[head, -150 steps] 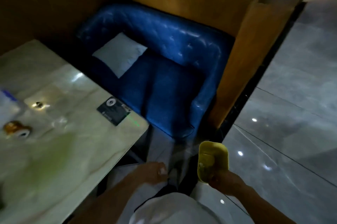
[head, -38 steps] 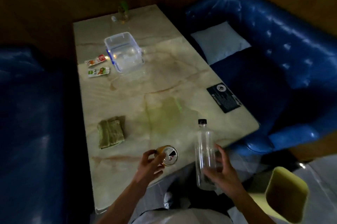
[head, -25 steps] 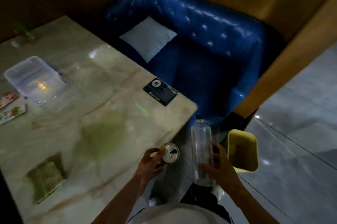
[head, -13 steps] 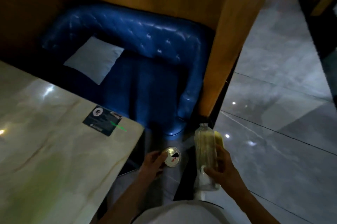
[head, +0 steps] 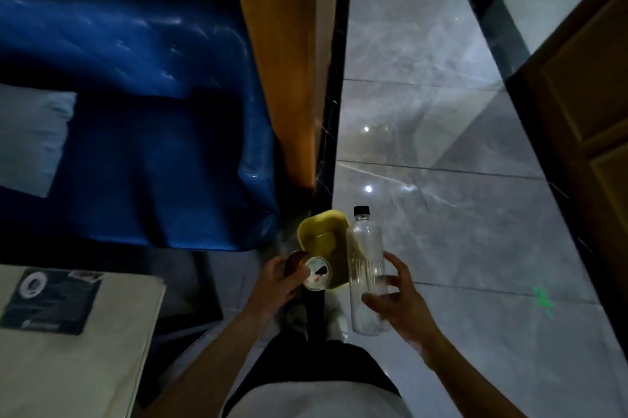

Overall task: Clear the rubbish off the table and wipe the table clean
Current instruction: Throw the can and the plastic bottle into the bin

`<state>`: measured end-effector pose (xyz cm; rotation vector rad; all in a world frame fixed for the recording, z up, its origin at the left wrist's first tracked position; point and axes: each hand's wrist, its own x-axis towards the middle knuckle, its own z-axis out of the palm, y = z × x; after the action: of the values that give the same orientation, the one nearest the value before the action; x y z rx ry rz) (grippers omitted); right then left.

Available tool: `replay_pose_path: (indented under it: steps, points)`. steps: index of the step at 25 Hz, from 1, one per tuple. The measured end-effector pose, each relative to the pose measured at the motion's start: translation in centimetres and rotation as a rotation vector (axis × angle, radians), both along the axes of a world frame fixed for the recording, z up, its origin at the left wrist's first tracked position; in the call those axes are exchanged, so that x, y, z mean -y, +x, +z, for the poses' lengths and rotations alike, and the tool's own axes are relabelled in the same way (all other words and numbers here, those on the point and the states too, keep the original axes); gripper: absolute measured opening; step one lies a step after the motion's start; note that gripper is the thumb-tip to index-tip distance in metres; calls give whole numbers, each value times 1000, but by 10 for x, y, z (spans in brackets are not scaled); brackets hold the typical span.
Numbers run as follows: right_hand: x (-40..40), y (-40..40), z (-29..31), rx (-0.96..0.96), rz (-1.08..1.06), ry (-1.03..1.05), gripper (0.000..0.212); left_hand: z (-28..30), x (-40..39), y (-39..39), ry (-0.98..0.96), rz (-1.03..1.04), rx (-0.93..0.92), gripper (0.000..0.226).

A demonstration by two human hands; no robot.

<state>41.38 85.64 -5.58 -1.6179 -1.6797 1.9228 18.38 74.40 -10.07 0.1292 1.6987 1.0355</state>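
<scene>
My left hand [head: 277, 283] grips a drink can [head: 312, 270] with its opened top facing me. My right hand [head: 399, 303] holds a clear plastic bottle [head: 365, 268] with a black cap, upright. Both are held over the floor, right at the near rim of a small yellow bin [head: 323, 237] that stands on the floor below them. The marble table [head: 85, 359] shows only its corner at the lower left, with a dark sticker [head: 51, 300] on it.
A blue leather sofa [head: 153, 132] with a pale cushion [head: 30, 142] fills the left. A wooden partition [head: 285, 53] stands between the sofa and the grey tiled floor [head: 441, 152]. A wooden door panel [head: 584, 104] is at the right.
My view has swung right, away from the table toward the floor. Both hands carried the can and bottle off the table edge to the yellow bin.
</scene>
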Motion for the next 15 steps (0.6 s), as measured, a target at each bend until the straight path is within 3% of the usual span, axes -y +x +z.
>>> replay_pose_path:
  steps: [6,11,15]
  points:
    - [-8,6,-61,134,-101,-87,81,-75,-28,-8,-121,-166,13,39]
    - [-7,2,-135,266,-118,-213,83,-149,-40,-13,-223,-307,-88,46]
    - [-15,-9,-210,319,-71,-275,81,-217,-50,-20,-238,-449,-86,71]
